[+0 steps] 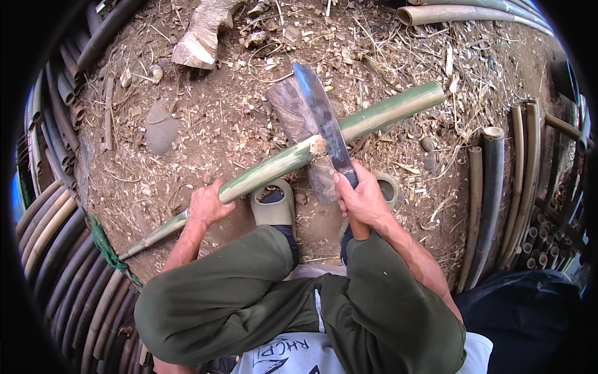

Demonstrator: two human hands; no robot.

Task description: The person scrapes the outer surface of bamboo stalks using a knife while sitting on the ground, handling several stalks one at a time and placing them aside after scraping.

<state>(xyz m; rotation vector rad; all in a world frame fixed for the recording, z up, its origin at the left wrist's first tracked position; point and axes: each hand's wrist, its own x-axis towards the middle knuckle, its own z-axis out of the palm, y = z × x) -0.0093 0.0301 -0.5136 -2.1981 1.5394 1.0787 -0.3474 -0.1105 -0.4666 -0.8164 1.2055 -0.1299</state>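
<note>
Head view: a patch of bare dirt ground (205, 124) strewn with chips and dry shavings is seen, ringed on the left and right by stacked bamboo poles (492, 187); those at the lower left are tied with a green cord (106, 246). A pale chunk of wood (202, 37) is seen lying at the top, a flat grey stone (162, 128) to the left, and more poles at the upper right. A worn wooden block (299, 121) is set on the ground ahead of the knees, flanked by two pale sandals (274, 206). The lower view is filled by knees in green trousers (249, 287).

A green bamboo pole (374, 115) is laid across the block. It is gripped on its lower-left stretch by the left hand (208, 204), the fingers wrapped closed around it. The handle of a large knife (324, 115) is clasped in the tightly closed fist of the right hand (361, 199), the handle mostly hidden by it.

The pole's long axis is run from lower left to upper right, its thin end pointed toward the tied stack and its thick cut end toward the upper right. The blade is crossed over the pole, tip pointed up and away, its edge set at a pale, splintered notch in the pole just above the block.
</note>
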